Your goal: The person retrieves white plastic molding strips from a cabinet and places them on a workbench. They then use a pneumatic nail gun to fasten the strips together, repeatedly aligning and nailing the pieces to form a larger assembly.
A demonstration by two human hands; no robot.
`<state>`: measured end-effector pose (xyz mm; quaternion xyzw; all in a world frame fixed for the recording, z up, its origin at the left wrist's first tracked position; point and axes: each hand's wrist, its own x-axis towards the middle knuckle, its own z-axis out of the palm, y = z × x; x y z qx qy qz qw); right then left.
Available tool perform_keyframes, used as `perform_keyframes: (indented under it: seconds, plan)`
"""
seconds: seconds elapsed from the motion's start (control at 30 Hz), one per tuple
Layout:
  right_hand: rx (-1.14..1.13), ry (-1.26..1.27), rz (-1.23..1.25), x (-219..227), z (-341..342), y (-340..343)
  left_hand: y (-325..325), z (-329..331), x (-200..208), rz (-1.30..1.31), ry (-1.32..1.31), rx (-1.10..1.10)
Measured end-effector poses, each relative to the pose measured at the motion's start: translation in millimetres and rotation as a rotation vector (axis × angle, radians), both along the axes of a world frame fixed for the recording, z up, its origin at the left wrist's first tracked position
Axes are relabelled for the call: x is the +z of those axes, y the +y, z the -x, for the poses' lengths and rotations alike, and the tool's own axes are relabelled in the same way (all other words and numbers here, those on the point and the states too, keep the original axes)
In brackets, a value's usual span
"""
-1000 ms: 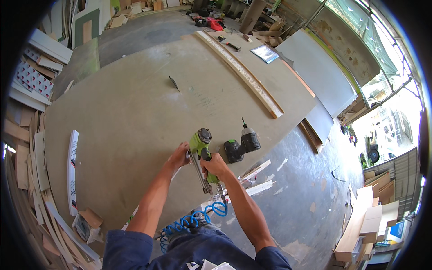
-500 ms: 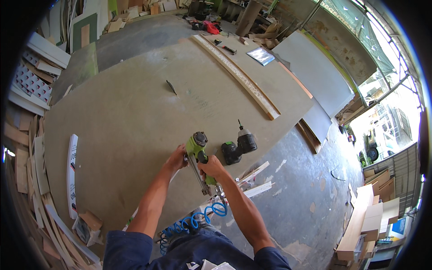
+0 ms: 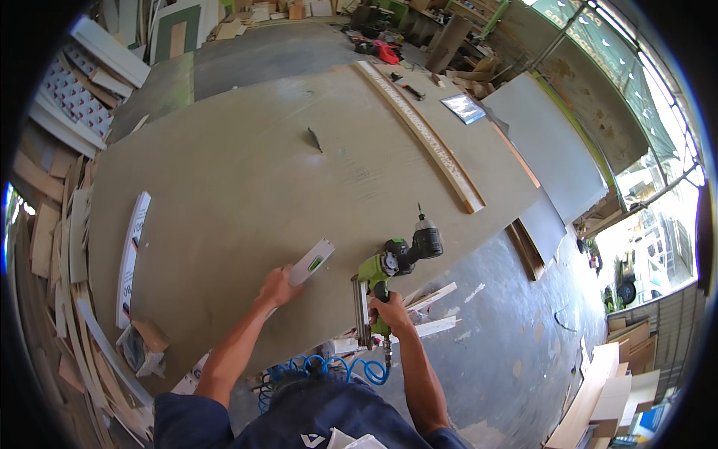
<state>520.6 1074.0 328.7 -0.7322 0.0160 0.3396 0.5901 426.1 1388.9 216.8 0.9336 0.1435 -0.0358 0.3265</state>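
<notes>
My left hand is closed around a white strip with a green oval mark near its end. Part of the strip is hidden by my hand and forearm. My right hand grips the black handle of a green pneumatic nail gun, held over the near right edge of a large brown board. A blue coiled air hose runs from the gun toward my body. Just beyond the gun, a black cordless driver with a bit stands on the board, partly covered by the gun.
A long wooden strip lies across the far right of the board, near a shiny flat packet and a dark slim tool. A printed white strip rests at the left. Offcuts are piled beyond it; grey sheets stand right.
My hands have moved apart. The left now holds the white strip's end out in sight; the right has carried the nail gun rightward, partly in front of the driver. The view has shifted.
</notes>
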Motion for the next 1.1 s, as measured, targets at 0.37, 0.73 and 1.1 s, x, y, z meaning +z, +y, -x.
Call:
perform_keyframes:
  seconds: [0.37, 0.73, 1.1]
  plan:
    - [0.182, -0.025, -0.071, 12.8, 2.2, 48.1, -1.4, 51.7, 8.5, -0.026, 0.059, 0.064]
    - [0.375, -0.044, -0.026, 24.3, 6.0, 89.8, -4.5, 48.3, 9.1, 0.033, 0.026, 0.086]
    - [0.440, -0.035, 0.019, 24.4, 12.0, 97.4, -6.5, 51.7, 13.1, 0.003, 0.002, 0.121]
